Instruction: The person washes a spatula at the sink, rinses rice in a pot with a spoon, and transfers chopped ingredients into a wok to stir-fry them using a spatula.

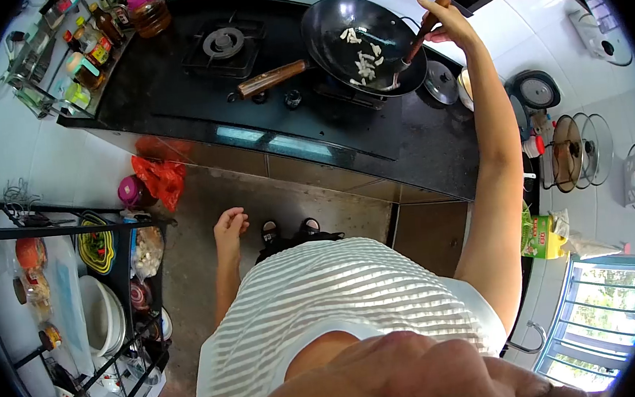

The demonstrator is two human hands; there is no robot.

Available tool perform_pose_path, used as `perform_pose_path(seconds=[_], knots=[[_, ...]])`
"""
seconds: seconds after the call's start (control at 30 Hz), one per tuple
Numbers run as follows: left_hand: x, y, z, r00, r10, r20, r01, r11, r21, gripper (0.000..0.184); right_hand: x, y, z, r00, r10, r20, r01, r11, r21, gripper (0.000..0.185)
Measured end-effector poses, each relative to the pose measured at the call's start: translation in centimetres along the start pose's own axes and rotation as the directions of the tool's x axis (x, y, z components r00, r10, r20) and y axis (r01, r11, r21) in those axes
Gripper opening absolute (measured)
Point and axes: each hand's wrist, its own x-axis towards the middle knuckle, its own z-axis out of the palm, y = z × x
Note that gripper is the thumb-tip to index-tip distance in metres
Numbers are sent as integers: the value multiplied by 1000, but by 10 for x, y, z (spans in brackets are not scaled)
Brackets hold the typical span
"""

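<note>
My right hand (449, 24) grips the wooden handle of a spatula (422, 35), its metal end dipping into a black wok (327, 30) on the right side of the stove. Pale sliced pieces (365, 65), perhaps garlic, lie scattered over the bottom of the wok. The wok's wooden handle (273, 79) points left toward the counter's front, with no hand on it. Down beside my body hangs my left hand (231, 223), away from the counter, fingers loosely curled; whether anything is in them cannot be made out.
Left of the wok sits a second burner (223, 43). Bottles (97, 48) crowd a rack at the back left. A small lid (440, 83) lies right of the wok, near upright pot lids (567, 153). A shelf (66, 229) with bowls stands to my left.
</note>
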Motion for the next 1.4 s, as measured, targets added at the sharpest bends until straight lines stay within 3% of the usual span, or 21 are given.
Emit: perform_pose_path(seconds=[0.07,0.13,0.17,0.27,0.4,0.53,0.63,0.73,0.8,0.83,0.87,0.9,0.93,1.0,1.07,1.13,1.2,1.23,1.27,1.33,1.4], knots=[[-1,-5,-2,1000,-24,-16,24,1000,-2,15,12,7,9,999,27,-44,-27,1000,4,52],[-2,-5,-1,1000,-30,-11,29,1000,-8,15,22,26,37,990,18,-142,6,986,166,47],[-3,-3,0,999,-34,-3,34,999,-8,15,23,32,49,978,-68,-197,107,976,192,43],[-6,5,2,999,-35,-17,35,999,21,15,23,40,53,974,-114,-195,149,973,178,39],[-4,-12,-14,999,-16,-51,15,1000,-23,15,1,17,14,993,-75,-89,69,995,-68,34],[-5,-6,-13,996,-38,-82,36,999,-27,15,4,37,0,988,-13,-155,-22,975,-221,31],[-4,-1,-6,998,-58,-33,59,998,7,16,13,76,20,956,-26,-293,50,996,75,19],[2,3,10,997,-53,52,52,999,18,16,29,96,55,932,-25,-363,183,894,410,19],[7,5,17,995,-40,94,38,999,25,16,33,90,72,936,-196,-292,293,894,340,23],[11,2,19,993,-27,113,25,1000,14,16,34,86,75,909,-362,-206,386,917,95,25],[12,1,21,991,-19,133,19,1000,4,16,24,76,84,869,-491,-62,491,871,-4,26],[12,4,24,991,-14,135,14,1000,4,16,9,61,89,733,-670,119,676,698,-238,27],[12,6,26,990,-21,137,20,1000,8,16,-8,46,90,566,-750,342,809,427,-403,28],[12,7,28,993,-36,116,33,999,24,15,-36,25,87,542,-596,592,836,311,-452,25],[16,1,22,993,-30,115,28,999,26,15,-51,17,75,484,-680,551,869,300,-394,25],[20,-7,16,993,-21,117,19,1000,19,15,-51,18,59,758,-526,386,652,617,-440,22],[24,-10,8,994,-24,108,19,999,45,16,-39,22,42,875,-475,92,455,745,-488,24],[22,-6,8,997,-22,70,19,999,49,15,-21,33,26,942,-337,-13,308,876,-372,22],[23,-6,6,997,-19,72,16,999,47,15,-8,44,11,979,-179,-94,153,961,-230,22],[22,-6,0,999,-23,41,23,1000,8,15,-7,49,-6,974,20,-226,-9,999,48,22],[23,-12,-6,999,-28,38,28,1000,7,15,-10,57,1,976,163,-144,-129,967,222,27]])
